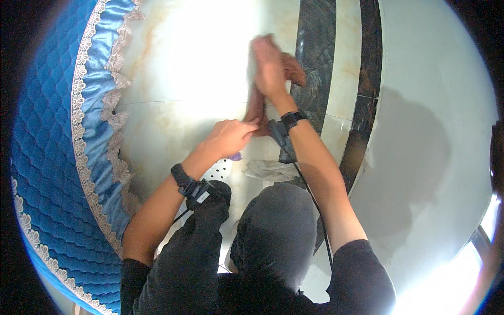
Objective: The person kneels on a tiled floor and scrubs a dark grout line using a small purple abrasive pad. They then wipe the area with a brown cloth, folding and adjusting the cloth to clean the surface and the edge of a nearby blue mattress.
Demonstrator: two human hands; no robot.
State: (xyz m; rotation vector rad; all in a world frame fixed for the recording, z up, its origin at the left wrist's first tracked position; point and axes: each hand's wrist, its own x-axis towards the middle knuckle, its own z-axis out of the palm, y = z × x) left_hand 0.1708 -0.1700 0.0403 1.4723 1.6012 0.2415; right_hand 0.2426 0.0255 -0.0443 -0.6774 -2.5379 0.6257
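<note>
A crumpled reddish-brown cloth (256, 107) lies on the pale marbled floor in front of me, with a fold of it (295, 72) sticking out to the right. At its near end, my left hand (228, 137) is closed, thumb and forefinger on the cloth's edge. Farther out, my right hand (270, 68) lies over the cloth, fingers stretched out and blurred by motion. What is under the right palm is hidden. Each wrist wears a black strap with a small device, and a thin cable runs back along the right arm.
A white cloth (270, 169) lies just ahead of my bent knees, by a white surface with dark dots (218, 169) and a small purple piece (236, 156). A blue quilted bed skirt (44, 131) with lace stands left. A dark floor border (316, 47) and pale wall (436, 115) lie right.
</note>
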